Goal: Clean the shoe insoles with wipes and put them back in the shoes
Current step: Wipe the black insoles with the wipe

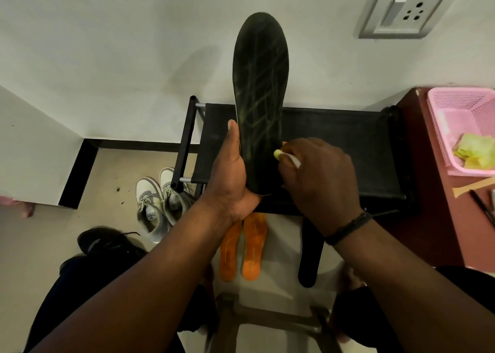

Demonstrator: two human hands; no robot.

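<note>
So the person is mid-wipe on one insole, nowhere near done by the look of it. The left hand (230, 176) holds a black insole (261, 98) upright in front of the wall, thumb along its left edge and fingers wrapped round the heel end. The right hand (318, 176) has its fingers curled tight on a small wad of wipe (288, 157), pressed against the insole's lower right side

Judging progress: three more insoles wait below on a pale surface near the person's knees, an orange pair (245, 248) side by side and another black insole (309, 256) just right of them. Can't tell if those are cleaned already. Nothing is back in a shoe yet. The white sneakers (158, 200) sit on the floor at the left beside the black shoe rack (334, 149), a dark shoe (107, 241) nearer. Used-looking yellowish wipes (475, 152) lie in a pink basket (455, 106) at the far right

The held insole looks thin and flexible, dark with faint yellow-green criss-cross lines
</note>
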